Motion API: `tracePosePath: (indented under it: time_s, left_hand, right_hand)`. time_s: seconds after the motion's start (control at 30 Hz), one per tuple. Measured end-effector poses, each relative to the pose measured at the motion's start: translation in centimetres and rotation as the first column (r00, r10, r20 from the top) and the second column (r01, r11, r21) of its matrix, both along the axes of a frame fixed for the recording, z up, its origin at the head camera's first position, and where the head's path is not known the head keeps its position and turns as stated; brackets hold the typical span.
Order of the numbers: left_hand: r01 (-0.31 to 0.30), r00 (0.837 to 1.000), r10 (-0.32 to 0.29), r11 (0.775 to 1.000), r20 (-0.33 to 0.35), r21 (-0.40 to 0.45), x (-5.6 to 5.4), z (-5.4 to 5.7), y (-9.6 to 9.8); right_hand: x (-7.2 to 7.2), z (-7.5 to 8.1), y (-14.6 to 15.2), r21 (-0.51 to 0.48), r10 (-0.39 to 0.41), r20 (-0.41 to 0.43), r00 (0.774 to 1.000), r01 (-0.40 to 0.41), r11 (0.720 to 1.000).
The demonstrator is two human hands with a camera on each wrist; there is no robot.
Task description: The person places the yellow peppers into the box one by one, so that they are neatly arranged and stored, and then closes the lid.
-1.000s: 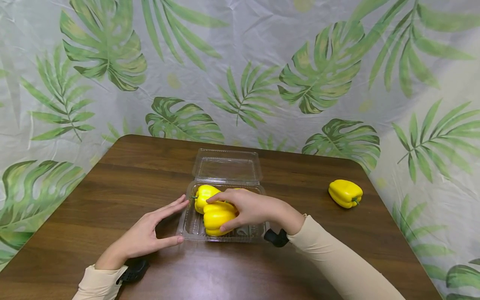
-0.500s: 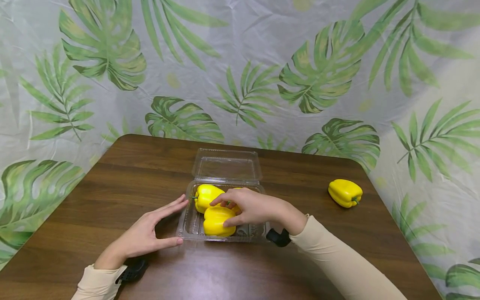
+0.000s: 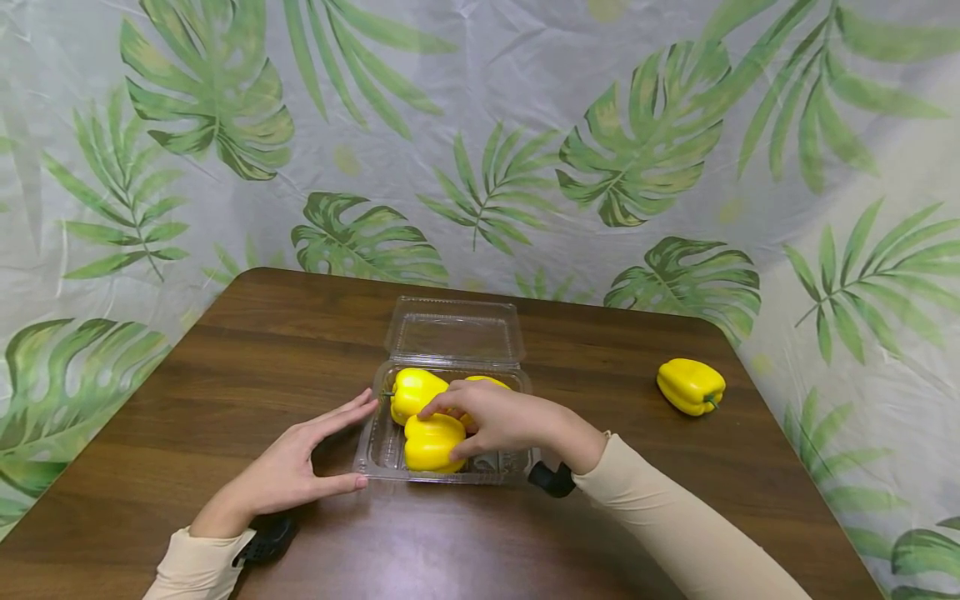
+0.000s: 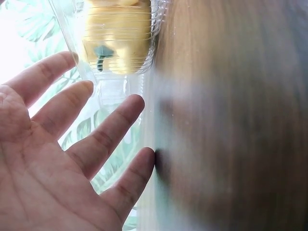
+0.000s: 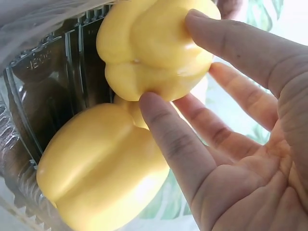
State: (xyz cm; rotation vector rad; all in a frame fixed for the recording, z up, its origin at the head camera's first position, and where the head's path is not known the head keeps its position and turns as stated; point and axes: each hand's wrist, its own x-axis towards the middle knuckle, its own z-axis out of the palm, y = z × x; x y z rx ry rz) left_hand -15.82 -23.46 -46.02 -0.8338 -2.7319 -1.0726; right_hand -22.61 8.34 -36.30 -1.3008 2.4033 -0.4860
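A hinged clear plastic container (image 3: 367, 454) holds 3 yellow bell peppers. My right hand (image 3: 513, 417) reaches over it and pinches the front bell pepper (image 3: 430, 448), thumb on its right side and index finger at its upper edge. In the right wrist view, the thumb and index fingertip press on this bell pepper (image 5: 149, 53). Behind it, one bell pepper (image 3: 412, 395) points its green stem left; another bell pepper (image 3: 489, 382) is mostly hidden by my right hand. My left hand (image 3: 296, 471) is spread at the container's left side, fingers straight; its fingertips reach the clear wall.
The container's transparent lid (image 3: 456, 335) lies folded back towards the far side. Another yellow bell pepper (image 3: 691, 387) lies on the brown wooden table (image 3: 300, 333) near its right edge. A leaf-patterned cloth (image 3: 495, 100) hangs behind the table.
The front bell pepper has settled lower in the container and shifted slightly left. My right index finger lifted away from it, then came back onto it. My left hand has stayed in place.
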Motion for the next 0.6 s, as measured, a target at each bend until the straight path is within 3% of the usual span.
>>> tracePosePath:
  time_s: [0.3, 0.6]
  left_hand:
    - [-0.011, 1.0, 0.011, 1.0, 0.024, 0.0, -0.09, -0.07, 0.04]
    - [-0.003, 1.0, 0.003, 1.0, 0.001, 0.008, -0.21, -0.09, -0.01]
  right_hand:
    - [-0.12, -0.19, -0.3, -0.002, 0.011, -0.014, 1.0, -0.011, 1.0]
    - [-0.25, -0.8, -0.44, -0.032, -0.022, 0.041, 0.999, 0.023, 0.999]
